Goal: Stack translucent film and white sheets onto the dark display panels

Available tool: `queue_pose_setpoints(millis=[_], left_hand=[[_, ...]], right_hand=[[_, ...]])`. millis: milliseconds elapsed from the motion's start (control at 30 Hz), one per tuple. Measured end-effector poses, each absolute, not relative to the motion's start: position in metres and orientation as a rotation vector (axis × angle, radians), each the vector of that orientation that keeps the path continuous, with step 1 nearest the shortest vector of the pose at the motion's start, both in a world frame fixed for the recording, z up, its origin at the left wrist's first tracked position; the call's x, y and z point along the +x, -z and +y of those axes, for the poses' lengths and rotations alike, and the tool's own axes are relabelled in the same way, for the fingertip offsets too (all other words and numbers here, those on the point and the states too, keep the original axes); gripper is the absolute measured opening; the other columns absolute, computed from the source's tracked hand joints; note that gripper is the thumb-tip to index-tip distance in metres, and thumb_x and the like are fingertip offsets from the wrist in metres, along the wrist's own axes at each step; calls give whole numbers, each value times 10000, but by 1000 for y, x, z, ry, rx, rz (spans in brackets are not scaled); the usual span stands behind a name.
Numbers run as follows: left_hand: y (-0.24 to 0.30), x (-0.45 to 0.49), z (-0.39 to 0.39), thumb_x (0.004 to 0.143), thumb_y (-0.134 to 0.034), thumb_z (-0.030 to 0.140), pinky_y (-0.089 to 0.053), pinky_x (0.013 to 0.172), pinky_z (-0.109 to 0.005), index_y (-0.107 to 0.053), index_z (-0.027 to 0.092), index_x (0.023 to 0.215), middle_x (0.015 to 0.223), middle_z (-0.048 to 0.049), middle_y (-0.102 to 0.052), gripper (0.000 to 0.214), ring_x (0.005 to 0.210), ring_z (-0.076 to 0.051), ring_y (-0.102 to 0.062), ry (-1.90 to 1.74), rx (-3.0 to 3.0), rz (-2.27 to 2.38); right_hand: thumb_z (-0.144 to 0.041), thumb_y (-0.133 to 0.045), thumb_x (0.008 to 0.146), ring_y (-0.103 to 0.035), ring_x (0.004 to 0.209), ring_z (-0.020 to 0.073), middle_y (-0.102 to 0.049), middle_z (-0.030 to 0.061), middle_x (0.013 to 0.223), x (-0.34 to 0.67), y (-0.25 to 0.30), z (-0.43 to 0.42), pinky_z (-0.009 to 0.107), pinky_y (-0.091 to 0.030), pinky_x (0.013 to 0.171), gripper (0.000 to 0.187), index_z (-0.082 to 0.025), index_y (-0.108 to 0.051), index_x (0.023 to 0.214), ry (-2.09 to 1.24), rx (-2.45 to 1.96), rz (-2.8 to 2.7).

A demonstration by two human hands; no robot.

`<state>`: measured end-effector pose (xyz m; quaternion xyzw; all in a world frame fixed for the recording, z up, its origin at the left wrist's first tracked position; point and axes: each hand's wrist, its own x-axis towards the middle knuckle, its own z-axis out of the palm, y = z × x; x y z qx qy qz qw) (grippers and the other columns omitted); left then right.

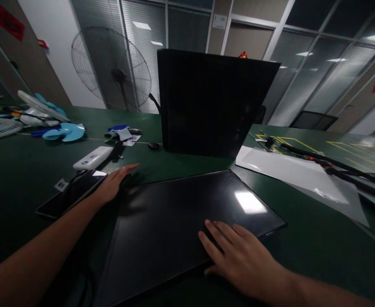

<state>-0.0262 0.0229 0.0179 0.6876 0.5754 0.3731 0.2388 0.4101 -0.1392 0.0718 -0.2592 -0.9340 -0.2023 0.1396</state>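
A flat black glossy screen panel [168, 221] lies at a slant on the green table, with a ceiling light mirrored in its right part. My right hand [238, 256] rests on the panel's near edge, fingers spread over the dark surface and thumb at the rim. Left of the panel, my left hand [115, 183] has its fingers stretched out forward and holds nothing. Beside that hand lies a black phone-like slab [75, 192]. A white power bank-like device [93, 157] is just beyond it.
A large black upright box [216, 102] stands behind the panel. White sheets [292, 170] and black rods [321, 160] lie on the right. Light-blue fan blades [65, 132] and fan parts sit far left. A small black mouse-like object [153, 146] is near the box.
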Motion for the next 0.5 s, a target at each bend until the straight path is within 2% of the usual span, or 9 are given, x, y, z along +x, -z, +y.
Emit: queue_pose_setpoints(millis=[67, 100, 167, 200, 300, 333, 400, 433, 500], left_hand=[[-21, -27, 22, 1015, -222, 779, -350, 1267, -530, -637, 200, 1461, 1525, -111, -630, 841, 1434, -331, -559, -1089, 1902, 1611], [-24, -27, 21, 1009, -256, 785, -360, 1258, -534, -676, 198, 1410, 1499, -117, -651, 826, 1429, -332, -563, -1094, 1949, 1628], [-29, -27, 19, 979, -355, 801, -405, 1223, -535, -770, 221, 1253, 1429, -112, -703, 763, 1390, -337, -594, -992, 2133, 1637], [-32, -25, 18, 962, -411, 797, -423, 1205, -533, -806, 242, 1162, 1388, -101, -729, 710, 1360, -335, -617, -885, 2258, 1621], [-44, -12, 13, 948, -511, 727, -414, 1196, -541, -846, 300, 996, 1259, -55, -791, 545, 1252, -312, -681, -512, 2604, 1558], [-48, -4, 10, 957, -512, 697, -405, 1197, -542, -848, 307, 982, 1201, -47, -810, 515, 1234, -307, -689, -434, 2669, 1559], [-58, 15, 1, 958, -502, 697, -449, 1136, -557, -849, 283, 950, 1168, -80, -812, 540, 1188, -332, -701, -296, 2718, 1641], [-62, 25, -4, 964, -478, 713, -491, 1072, -557, -848, 261, 942, 1186, -105, -802, 584, 1143, -346, -714, -222, 2701, 1707], [-68, 41, -14, 957, -412, 778, -533, 945, -578, -844, 219, 923, 1160, -159, -791, 707, 1035, -388, -732, -86, 2621, 1853]], right_hand=[[-779, -528, 951, -729, 1083, 342, -721, 201, 1307, 403, -63, -120, 429, -614, 783, 756, -145, -706, 1324, 283, -765, -2799], [-808, -501, 946, -720, 1111, 330, -718, 178, 1327, 404, -62, -107, 438, -615, 834, 782, -169, -692, 1354, 99, -755, -2835], [-717, -486, 1007, -693, 1183, 278, -705, 117, 1372, 419, -65, -73, 442, -579, 987, 668, -227, -638, 1435, -191, -799, -2839], [-646, -467, 1043, -675, 1214, 273, -697, 109, 1383, 433, -66, -52, 461, -553, 1037, 608, -231, -611, 1464, -198, -918, -2785], [-579, -467, 1055, -605, 1314, 267, -656, 58, 1445, 500, -63, 11, 469, -470, 1142, 504, -293, -626, 1438, 149, -1425, -2505], [-547, -474, 1055, -552, 1377, 293, -612, 87, 1498, 529, -59, 29, 493, -416, 1185, 506, -260, -624, 1443, 212, -1531, -2419], [-470, -453, 1057, -421, 1479, 388, -426, 198, 1637, 591, -50, 53, 591, -342, 1200, 532, -147, -613, 1448, 304, -1724, -2224], [-469, -465, 1047, -389, 1500, 389, -339, 200, 1685, 622, -45, 60, 566, -341, 1198, 536, -144, -618, 1444, 343, -1844, -2102], [-492, -549, 1000, -387, 1496, 402, -297, 245, 1689, 680, -37, 63, 543, -361, 1169, 581, -117, -618, 1439, 360, -2053, -1896]])
